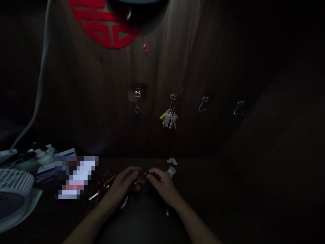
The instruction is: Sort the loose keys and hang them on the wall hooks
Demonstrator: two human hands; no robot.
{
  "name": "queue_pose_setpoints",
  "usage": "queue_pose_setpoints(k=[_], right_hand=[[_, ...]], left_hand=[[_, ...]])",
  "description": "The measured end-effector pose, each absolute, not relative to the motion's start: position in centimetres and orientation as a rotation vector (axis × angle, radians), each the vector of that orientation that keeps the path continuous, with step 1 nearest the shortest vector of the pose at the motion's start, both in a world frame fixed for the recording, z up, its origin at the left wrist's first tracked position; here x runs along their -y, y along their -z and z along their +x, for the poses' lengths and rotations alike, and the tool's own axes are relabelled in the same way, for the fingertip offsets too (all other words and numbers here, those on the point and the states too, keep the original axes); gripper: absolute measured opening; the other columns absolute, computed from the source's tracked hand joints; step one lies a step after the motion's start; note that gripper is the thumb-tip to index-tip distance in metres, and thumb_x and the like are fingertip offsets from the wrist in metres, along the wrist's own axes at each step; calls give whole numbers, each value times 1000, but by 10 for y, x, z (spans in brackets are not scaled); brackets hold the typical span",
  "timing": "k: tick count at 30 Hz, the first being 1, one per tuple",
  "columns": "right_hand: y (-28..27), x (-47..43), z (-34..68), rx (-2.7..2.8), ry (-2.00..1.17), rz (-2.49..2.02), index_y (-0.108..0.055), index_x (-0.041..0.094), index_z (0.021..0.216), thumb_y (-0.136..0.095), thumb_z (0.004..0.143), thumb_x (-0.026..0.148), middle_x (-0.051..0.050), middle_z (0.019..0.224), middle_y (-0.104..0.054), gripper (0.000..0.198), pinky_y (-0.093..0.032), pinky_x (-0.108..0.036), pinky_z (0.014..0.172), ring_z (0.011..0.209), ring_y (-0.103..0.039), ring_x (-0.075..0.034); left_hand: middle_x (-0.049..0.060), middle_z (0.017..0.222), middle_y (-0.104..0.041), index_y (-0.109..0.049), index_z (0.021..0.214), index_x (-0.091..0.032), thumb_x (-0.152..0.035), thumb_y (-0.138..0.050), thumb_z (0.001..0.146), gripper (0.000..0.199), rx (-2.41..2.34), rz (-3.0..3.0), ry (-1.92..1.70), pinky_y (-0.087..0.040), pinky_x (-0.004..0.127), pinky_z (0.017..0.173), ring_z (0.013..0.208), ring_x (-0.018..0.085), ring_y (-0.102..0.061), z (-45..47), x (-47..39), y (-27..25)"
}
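My left hand (127, 179) and my right hand (161, 184) are close together over the dark tabletop, fingers curled inward. A small, thin, shiny piece (138, 181) shows between their fingertips; its kind is too dim to tell. Both hands look closed in a pinch around it. Just behind my right hand is a silvery rounded object (171, 172), partly covered by the hand. Beyond it lie pale key heads (172, 161). Left of my left hand is a heap of tools with red and yellow handles (106, 179). A shiny metal piece (124, 202) lies below my left wrist.
Keys (169, 118) hang from a hook on the wooden back panel, beside a dark blue tag (137, 117) and two bare hooks (202, 104). At left are a white slatted device (15, 193), bottles (43, 157), boxes (47, 171) and a cable (40, 78). A red paper ornament (113, 42) is above.
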State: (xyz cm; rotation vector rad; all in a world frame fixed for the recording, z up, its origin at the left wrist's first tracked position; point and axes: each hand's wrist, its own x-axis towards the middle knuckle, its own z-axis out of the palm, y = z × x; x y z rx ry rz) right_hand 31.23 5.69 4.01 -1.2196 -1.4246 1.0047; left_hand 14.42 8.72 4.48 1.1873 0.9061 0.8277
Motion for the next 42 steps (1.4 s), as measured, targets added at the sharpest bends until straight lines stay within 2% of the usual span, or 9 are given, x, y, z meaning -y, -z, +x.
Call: queue_pose_setpoints(k=[4, 7, 10, 13, 19, 24, 29, 36, 42], right_hand=[[-44, -60, 313, 1175, -1160, -1241, -63, 19, 70, -62, 75, 40, 3, 63, -61, 22, -43, -23, 58, 60, -57, -13], [-45, -58, 311, 1080, -1275, -1207, -61, 18, 70, -62, 74, 43, 4, 56, -58, 25, -42, -22, 50, 49, -55, -11], [-44, -57, 310, 1050, -1318, -1173, -61, 19, 91, -63, 74, 42, 4, 56, -60, 28, -43, -23, 47, 46, -56, -12], [-41, -58, 310, 1026, -1312, -1105, -52, 23, 116, -65, 73, 39, 6, 58, -60, 47, -47, -24, 48, 50, -57, -13], [-38, -58, 308, 1024, -1352, -1093, -68, 16, 80, -67, 72, 40, 0, 66, -63, 26, -49, -24, 52, 56, -60, -13], [-38, -58, 307, 1027, -1475, -975, -67, 13, 86, -65, 74, 42, -2, 60, -65, 32, -45, -22, 48, 49, -62, -13], [-38, -59, 310, 1053, -1382, -1003, -66, 14, 79, -67, 72, 43, 0, 58, -63, 30, -44, -21, 50, 49, -59, -11], [-39, -65, 324, 1126, -1016, -1130, -66, 17, 77, -63, 73, 49, 1, 57, -59, 32, -43, -22, 51, 51, -55, -11], [-31, -74, 338, 1020, -841, -1164, -65, 18, 76, -63, 71, 54, 1, 55, -58, 36, -44, -24, 49, 50, -54, -12]], left_hand=[[5, 98, -71, -60, 104, -21, -32, -73, 67, 41, -778, 1239, -792, -49, 32, 81, 91, 19, -65, 142, -90, -40], [4, 95, -71, -62, 99, -22, -32, -74, 64, 39, -805, 1288, -815, -49, 32, 82, 92, 20, -64, 144, -90, -39], [3, 82, -71, -65, 94, -20, -40, -63, 74, 29, -950, 1289, -901, -51, 32, 74, 78, 19, -65, 146, -88, -44], [1, 73, -69, -68, 93, -19, -43, -59, 76, 31, -1061, 1320, -986, -50, 29, 67, 69, 17, -64, 144, -85, -55], [1, 78, -72, -71, 92, -22, -44, -58, 75, 30, -1184, 1427, -1038, -50, 29, 68, 79, 22, -66, 140, -84, -72], [1, 77, -72, -70, 91, -22, -43, -58, 76, 29, -1185, 1466, -1100, -49, 27, 63, 75, 21, -65, 141, -91, -81], [0, 74, -70, -70, 98, -23, -43, -59, 77, 32, -1124, 1563, -1149, -47, 23, 56, 68, 18, -63, 138, -105, -101], [0, 90, -67, -65, 108, -24, -38, -61, 78, 34, -993, 1699, -1429, -49, 27, 72, 81, 16, -62, 143, -129, -145], [-1, 79, -67, -64, 81, -19, -32, -69, 70, 18, -980, 1694, -1690, -50, 26, 70, 77, 16, -63, 154, -147, -179]])
